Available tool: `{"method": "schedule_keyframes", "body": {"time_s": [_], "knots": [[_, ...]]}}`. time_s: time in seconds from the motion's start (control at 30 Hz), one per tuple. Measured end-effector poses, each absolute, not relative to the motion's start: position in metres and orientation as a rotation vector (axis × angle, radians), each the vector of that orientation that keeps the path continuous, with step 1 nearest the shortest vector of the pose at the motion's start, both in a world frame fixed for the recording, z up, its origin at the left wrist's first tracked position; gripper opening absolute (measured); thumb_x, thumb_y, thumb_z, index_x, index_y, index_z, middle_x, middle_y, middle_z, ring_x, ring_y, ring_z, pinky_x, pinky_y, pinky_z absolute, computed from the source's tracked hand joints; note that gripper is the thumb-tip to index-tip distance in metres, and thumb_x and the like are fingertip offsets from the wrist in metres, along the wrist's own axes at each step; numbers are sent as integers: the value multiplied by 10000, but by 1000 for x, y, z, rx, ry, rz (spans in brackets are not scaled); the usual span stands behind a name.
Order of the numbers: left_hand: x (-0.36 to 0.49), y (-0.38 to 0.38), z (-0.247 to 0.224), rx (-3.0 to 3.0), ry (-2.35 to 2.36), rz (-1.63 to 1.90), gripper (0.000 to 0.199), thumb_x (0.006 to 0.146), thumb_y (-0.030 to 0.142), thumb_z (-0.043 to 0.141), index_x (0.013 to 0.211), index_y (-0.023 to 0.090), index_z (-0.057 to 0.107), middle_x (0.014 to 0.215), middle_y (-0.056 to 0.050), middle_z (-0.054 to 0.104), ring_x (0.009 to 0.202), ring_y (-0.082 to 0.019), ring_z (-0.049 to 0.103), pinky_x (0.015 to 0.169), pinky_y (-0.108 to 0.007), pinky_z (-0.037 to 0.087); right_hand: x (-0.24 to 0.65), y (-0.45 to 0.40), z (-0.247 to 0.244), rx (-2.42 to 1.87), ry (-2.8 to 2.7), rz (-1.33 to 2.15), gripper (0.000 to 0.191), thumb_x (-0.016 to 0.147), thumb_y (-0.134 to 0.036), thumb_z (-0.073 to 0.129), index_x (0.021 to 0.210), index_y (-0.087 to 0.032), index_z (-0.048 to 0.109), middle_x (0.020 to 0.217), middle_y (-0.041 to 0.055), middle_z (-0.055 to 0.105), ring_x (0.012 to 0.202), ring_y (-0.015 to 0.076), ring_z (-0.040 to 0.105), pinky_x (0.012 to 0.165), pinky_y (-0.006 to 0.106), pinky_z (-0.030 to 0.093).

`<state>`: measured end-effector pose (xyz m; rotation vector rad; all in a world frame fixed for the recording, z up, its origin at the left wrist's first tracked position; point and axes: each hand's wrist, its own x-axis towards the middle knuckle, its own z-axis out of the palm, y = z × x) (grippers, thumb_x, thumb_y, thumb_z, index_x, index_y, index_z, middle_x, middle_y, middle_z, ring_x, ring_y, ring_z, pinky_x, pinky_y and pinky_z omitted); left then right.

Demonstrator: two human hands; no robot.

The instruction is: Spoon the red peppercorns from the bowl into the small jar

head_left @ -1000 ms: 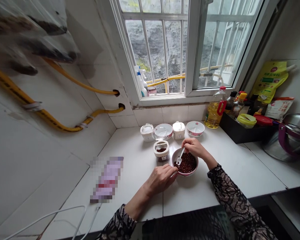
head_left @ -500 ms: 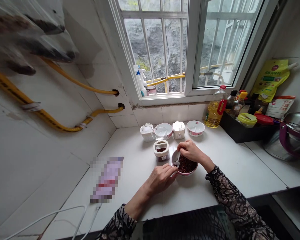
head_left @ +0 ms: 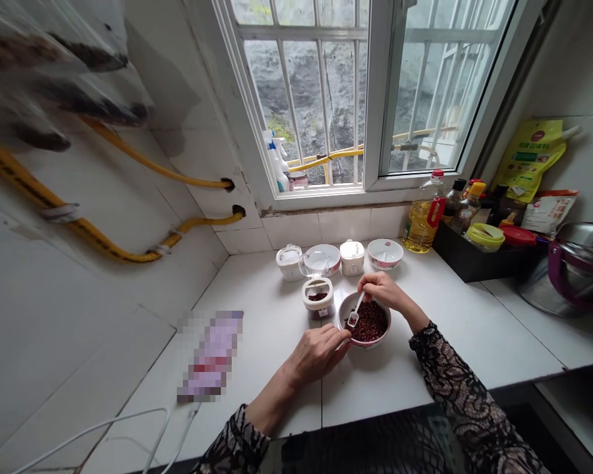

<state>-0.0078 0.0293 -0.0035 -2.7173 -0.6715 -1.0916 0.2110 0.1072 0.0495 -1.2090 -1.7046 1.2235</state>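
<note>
My right hand (head_left: 383, 290) pinches the handle of a small white spoon (head_left: 360, 303), tilted down into a bowl (head_left: 368, 344). A few dark red grains (head_left: 373, 322), which look like peppercorns, lie in the spoon's scoop; many more fill the bowl. At the near left rim my left hand (head_left: 317, 350) grips the bowl, its thumb partly hidden. Just left of the bowl stands an open seasoning jar (head_left: 321, 312) with a clear lid flipped back and similar dark red grains inside.
Behind are two white jars (head_left: 289, 263) (head_left: 352, 258) and two flowered bowls (head_left: 322, 259) (head_left: 385, 254). An oil bottle (head_left: 422, 220) and a black box (head_left: 457, 257) of condiments stand right, near a metal pot (head_left: 568, 270). A blurred-out purple object (head_left: 212, 352) with a white cable lies left.
My right hand has shifted slightly right and up, drawing the spoon back so more of its handle shows. Grains now show in its scoop. My left hand stays on the bowl.
</note>
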Motion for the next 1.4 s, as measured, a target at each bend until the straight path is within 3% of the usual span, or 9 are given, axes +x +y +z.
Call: {"method": "schedule_keyframes", "body": {"time_s": [0.33,0.73,1.4], "knots": [[-7,29,-2,-2697,-672,-1095,119,996,188,469,989,158,584,686,-15,643,573,-133,579,517,-241,438,212,102,53,-1226,-1896,918,201,706,-101,483,673,-186,662,521,-37,601,526,116,549,574,219,416],[-7,29,-2,-2703,-668,-1091,135,1007,183,444,1003,153,575,676,-8,633,569,-133,564,515,-249,416,212,103,50,-1236,-1911,859,212,713,-97,469,680,-182,661,517,-34,595,533,121,554,600,223,428],[-5,29,0,-2681,-656,-1107,138,1007,192,445,970,158,573,678,-12,643,558,-133,571,495,-246,417,213,109,45,-1201,-1740,1056,199,685,-97,480,651,-182,656,497,-30,610,510,120,574,562,217,443]]}}
